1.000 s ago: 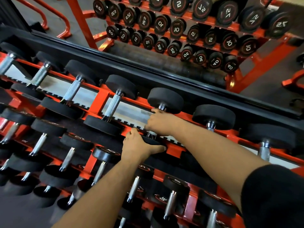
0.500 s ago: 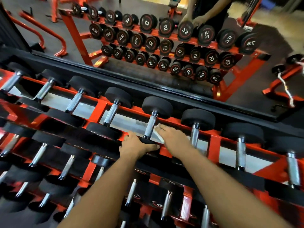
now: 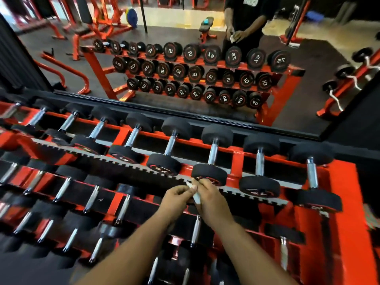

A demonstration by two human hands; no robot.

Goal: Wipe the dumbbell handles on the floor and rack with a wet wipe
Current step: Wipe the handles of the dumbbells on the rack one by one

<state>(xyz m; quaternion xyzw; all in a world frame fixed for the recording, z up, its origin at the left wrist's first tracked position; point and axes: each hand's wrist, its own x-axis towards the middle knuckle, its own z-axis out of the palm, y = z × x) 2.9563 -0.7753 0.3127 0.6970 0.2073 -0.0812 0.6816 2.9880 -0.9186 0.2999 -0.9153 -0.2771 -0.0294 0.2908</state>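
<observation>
A red rack (image 3: 341, 202) holds rows of black dumbbells with chrome handles. My left hand (image 3: 176, 197) and my right hand (image 3: 209, 199) meet in front of the top row, just below a dumbbell's near head (image 3: 208, 173). Both pinch a small white wet wipe (image 3: 195, 194) between their fingers. That dumbbell's chrome handle (image 3: 212, 154) runs away from me above the hands, untouched. Neither hand rests on any dumbbell.
A mirror (image 3: 185, 58) behind the rack reflects the rack, weight benches and a person in black holding a wipe. Lower tiers of dumbbells (image 3: 92, 198) lie under my forearms. A toothed grey strip (image 3: 257, 197) edges the top shelf.
My left hand has let go of the dumbbell head and my right hand has left the handle. Both hands have drawn back and now hold the wipe together. My view has tilted up.
</observation>
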